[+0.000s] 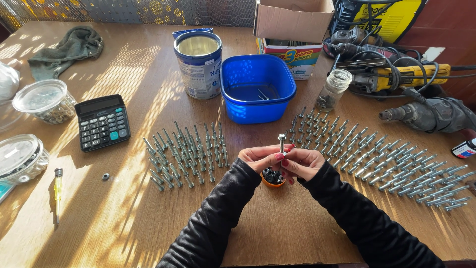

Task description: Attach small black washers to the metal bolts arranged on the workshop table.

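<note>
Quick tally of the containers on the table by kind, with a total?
Blue plastic tub: 1
Metal can: 1
Glass jar: 1
Clear lidded tubs: 2
Cardboard box: 1
Small orange cup under the hands: 1
Total: 7

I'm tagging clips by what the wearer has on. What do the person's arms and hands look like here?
Both arms are in long black sleeves of soft, slightly creased fabric reaching the wrists. The left hand and right hand are bare, without gloves, and the fingernails are painted red. No rings or watch show.
</note>
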